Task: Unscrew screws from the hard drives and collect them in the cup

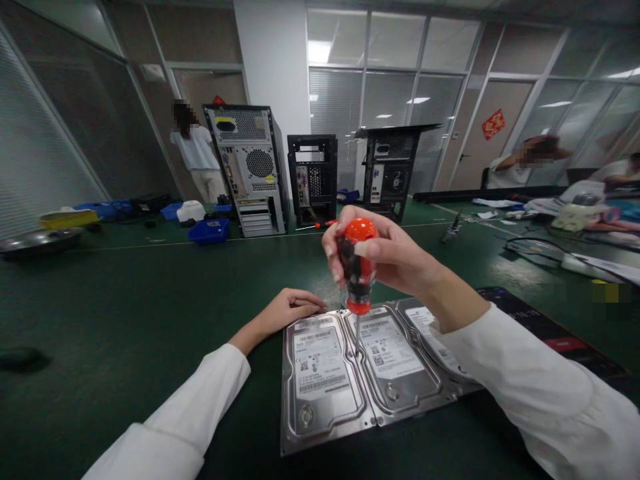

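Note:
Three hard drives lie side by side on the green table: a left drive (pixel 320 373), a middle drive (pixel 395 360) and a right drive (pixel 417 319) partly covered by my right forearm. My right hand (pixel 385 250) grips a screwdriver (pixel 361 267) with a red and black handle, held upright. Its shaft points down, and the tip meets the metal near the left edge of the middle drive; the screw there is too small to make out. Along the far edge of the left drive rests my left hand (pixel 293 310), fingers stretched out and holding nothing.
Three computer cases, a tall one (pixel 250 167), a small one (pixel 314 180) and a black one (pixel 393 173), stand beyond my hands. A second screwdriver (pixel 324 225) lies before them. Blue trays (pixel 209 231) are left; a dark mat (pixel 545 333) is right. People are in the background.

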{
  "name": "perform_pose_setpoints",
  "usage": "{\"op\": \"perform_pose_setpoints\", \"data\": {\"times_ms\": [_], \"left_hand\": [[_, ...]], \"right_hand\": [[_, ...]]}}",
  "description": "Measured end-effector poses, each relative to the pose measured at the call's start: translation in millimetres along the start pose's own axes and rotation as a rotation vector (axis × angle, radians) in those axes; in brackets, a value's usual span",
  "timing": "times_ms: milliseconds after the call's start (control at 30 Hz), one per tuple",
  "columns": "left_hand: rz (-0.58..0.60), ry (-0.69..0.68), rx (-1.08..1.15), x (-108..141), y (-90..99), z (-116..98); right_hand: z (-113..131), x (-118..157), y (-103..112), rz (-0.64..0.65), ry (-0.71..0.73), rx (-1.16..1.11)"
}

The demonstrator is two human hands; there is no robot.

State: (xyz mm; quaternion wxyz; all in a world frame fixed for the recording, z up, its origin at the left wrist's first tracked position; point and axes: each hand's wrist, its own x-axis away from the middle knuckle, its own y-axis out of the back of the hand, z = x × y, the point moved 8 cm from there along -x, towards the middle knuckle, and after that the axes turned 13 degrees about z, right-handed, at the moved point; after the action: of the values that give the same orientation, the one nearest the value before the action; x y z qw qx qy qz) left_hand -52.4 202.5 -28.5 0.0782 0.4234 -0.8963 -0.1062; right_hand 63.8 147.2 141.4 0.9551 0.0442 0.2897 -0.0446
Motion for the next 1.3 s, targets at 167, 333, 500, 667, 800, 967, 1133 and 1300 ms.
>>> {"op": "perform_pose_setpoints", "data": {"times_ms": [167,333,500,667,800,967,1133,1300], "left_hand": [[0.01,0.011,0.008,0.7,-0.7,-0.2],[-0.003,0.002,0.024,0.5,0.8,1.3],[0.0,-0.007,0.021,0.3,0.3,1.0],[0.012,-0.004,0.02,0.4,0.3,3.0],[0.001,-0.012,0.034,-0.3,1.9,3.2],[-0.003,-0.017,0.015,-0.4,2.0,1.4],[0.01,-0.01,0.016,0.5,-0.1,0.1],[-0.003,-0.011,0.017,0.2,1.8,2.2]], "right_hand": [[5.2,2.8,0.9,-0.083,0.042,-0.011],[0.0,3.4,0.1,-0.018,-0.064,-0.065],[0.4,1.4,1.0,-0.058,-0.01,0.038],[5.2,0.7,2.8,-0.146,0.078,0.034],[-0.7,2.1,3.4,-0.091,-0.008,-0.043],[-3.4,2.9,2.3,-0.051,-0.01,0.008],[0.5,0.6,-4.5,-0.067,0.044,-0.009],[-3.7,1.0,-1.1,-0.082,-0.016,-0.058]]}}
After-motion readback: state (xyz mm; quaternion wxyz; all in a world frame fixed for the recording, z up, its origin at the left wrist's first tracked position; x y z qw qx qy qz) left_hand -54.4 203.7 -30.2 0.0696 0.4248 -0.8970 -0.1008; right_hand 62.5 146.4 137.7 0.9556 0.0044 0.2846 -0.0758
